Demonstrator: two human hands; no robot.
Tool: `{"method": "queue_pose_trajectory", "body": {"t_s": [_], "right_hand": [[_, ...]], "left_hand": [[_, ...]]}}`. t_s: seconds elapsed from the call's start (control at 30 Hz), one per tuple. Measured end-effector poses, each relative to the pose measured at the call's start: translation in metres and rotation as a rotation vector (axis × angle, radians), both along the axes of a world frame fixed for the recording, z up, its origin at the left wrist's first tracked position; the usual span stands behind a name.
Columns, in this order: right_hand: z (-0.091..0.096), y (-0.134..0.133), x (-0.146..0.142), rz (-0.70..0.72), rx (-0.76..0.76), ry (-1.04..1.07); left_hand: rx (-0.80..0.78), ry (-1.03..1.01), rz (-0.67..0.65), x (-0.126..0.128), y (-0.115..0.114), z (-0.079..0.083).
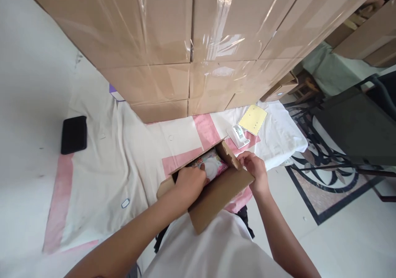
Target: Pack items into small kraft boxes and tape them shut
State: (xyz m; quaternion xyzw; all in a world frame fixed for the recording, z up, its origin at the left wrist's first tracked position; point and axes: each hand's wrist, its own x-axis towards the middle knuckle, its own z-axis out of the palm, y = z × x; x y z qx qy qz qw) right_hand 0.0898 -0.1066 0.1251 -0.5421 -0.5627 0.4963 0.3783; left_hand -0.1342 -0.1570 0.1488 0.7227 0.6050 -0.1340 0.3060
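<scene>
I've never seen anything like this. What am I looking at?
There's no machine here, just a person's two bare hands. The single picture comes from a camera worn on that person's head, looking forward and down. The left hand reaches into an open cardboard box, touching a colourful item inside. The right hand has its fingers at the box's end flap. On the white-and-pink cloth lie a flat black object, a yellow sheet and what looks like a white tape dispenser; behind rise stacked cartons.
</scene>
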Motion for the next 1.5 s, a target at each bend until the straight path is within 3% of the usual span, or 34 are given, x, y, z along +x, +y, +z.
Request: {"method": "queue_pose_trajectory", "body": {"t_s": [0.2,0.4,0.47,0.53,0.63,0.73,0.8,0.87,0.93,1.0,1.13,1.23,1.33,1.43,1.5], "right_hand": [[-0.005,0.000,0.006,0.065,0.060,0.034],[-0.015,-0.008,0.028,0.229,0.144,-0.043],[-0.021,-0.011,0.038,0.314,0.160,-0.090],[-0.029,-0.013,0.045,0.389,0.195,-0.087],[-0.040,-0.018,0.045,0.418,0.256,0.002],[-0.046,-0.026,0.035,0.417,0.295,0.011],[-0.048,-0.032,0.028,0.451,0.344,-0.033],[-0.048,-0.035,0.023,0.480,0.407,-0.090],[-0.047,-0.033,0.021,0.502,0.473,-0.148],[-0.046,-0.028,0.023,0.545,0.514,-0.193],[-0.042,-0.014,0.029,0.659,0.548,-0.209],[-0.042,-0.012,0.026,0.609,0.555,-0.209],[-0.045,-0.018,0.014,0.393,0.471,-0.152],[-0.049,-0.025,-0.002,0.188,0.336,-0.086],[-0.050,-0.027,-0.010,0.121,0.305,-0.090]], "left_hand": [[-0.009,0.020,-0.032,0.007,0.008,-0.001],[0.033,-0.050,0.009,0.002,0.000,0.025],[0.181,-0.179,0.069,-0.012,-0.021,0.030],[0.483,-0.308,0.168,-0.031,-0.052,0.027],[0.973,-0.377,0.349,-0.053,-0.103,0.005],[1.020,-0.501,0.444,-0.051,-0.138,-0.028],[0.983,-0.596,0.386,-0.040,-0.144,-0.047],[0.965,-0.582,0.209,-0.030,-0.137,-0.056],[0.922,-0.521,0.003,-0.027,-0.123,-0.056],[0.879,-0.509,-0.117,-0.032,-0.110,-0.050],[0.894,-0.551,-0.124,-0.049,-0.105,-0.047],[0.947,-0.605,0.028,-0.054,-0.117,-0.062],[1.036,-0.766,0.258,-0.048,-0.124,-0.076],[1.107,-0.857,0.712,-0.036,-0.121,-0.078],[1.057,-0.813,0.977,-0.030,-0.116,-0.074]]}}
